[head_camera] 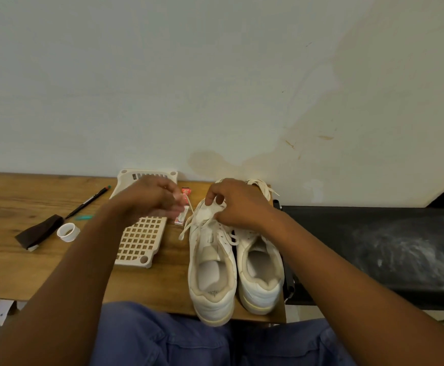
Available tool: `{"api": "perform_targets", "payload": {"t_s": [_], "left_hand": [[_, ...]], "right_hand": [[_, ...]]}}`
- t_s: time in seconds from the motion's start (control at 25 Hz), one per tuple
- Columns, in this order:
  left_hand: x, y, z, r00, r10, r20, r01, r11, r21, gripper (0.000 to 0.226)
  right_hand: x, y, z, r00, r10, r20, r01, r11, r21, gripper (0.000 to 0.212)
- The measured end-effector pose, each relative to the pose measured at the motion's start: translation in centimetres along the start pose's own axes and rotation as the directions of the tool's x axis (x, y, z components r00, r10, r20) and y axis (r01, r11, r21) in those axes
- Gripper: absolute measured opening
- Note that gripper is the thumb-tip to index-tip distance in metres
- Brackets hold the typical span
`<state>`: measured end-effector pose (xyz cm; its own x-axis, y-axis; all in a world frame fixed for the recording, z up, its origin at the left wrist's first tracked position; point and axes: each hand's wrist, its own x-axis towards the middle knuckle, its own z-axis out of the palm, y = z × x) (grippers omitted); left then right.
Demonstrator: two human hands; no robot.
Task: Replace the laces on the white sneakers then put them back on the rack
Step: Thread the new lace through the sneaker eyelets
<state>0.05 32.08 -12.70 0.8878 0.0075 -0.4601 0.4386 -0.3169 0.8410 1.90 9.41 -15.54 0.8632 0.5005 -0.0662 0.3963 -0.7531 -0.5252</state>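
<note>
Lacing the left white sneaker on the table.

The left hand (157, 199) pinched a lace (189, 223); the right hand (238, 204) gripped the tongue of the left sneaker (210, 273), which touched the right sneaker (260, 276) on the table (17, 207).

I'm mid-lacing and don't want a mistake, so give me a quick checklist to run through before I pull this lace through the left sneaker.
1. Lace end gripped: left hand pinches the lace, though blurred. Ok.
2. Shoe steadied: right hand holds the front of the left sneaker. Ok.
3. Lace seated in the correct eyelet: fingers hide it. Cannot tell.
4. Lace free of snags: its loose part hangs clear beside the white grid tray. Ok.
5. Right sneaker ready: stands alongside on the table, laces bunched at its toe. Ok.
</note>
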Motion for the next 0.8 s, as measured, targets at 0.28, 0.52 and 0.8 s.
{"api": "perform_targets", "payload": {"t_s": [0.28,0.52,0.8], "left_hand": [[-1.9,1.4,-2.7,0.881,0.461,-0.104,-0.346,0.481,-0.805,0.016],[-1.0,0.5,0.6,0.969,0.195,0.152,-0.246,0.810,0.533,0.013],[-1.2,0.7,0.1,0.988,-0.046,0.146,-0.052,0.793,0.607,0.014]], "right_hand": [[-0.5,1.5,-1.9,0.995,0.073,-0.061,-0.074,0.997,-0.025,0.050],[-0.2,1.8,-1.4,0.940,0.157,-0.304,-0.114,0.981,0.154,0.006],[0.0,1.2,-0.9,0.955,0.159,-0.250,-0.040,0.905,0.423,0.012]]}}
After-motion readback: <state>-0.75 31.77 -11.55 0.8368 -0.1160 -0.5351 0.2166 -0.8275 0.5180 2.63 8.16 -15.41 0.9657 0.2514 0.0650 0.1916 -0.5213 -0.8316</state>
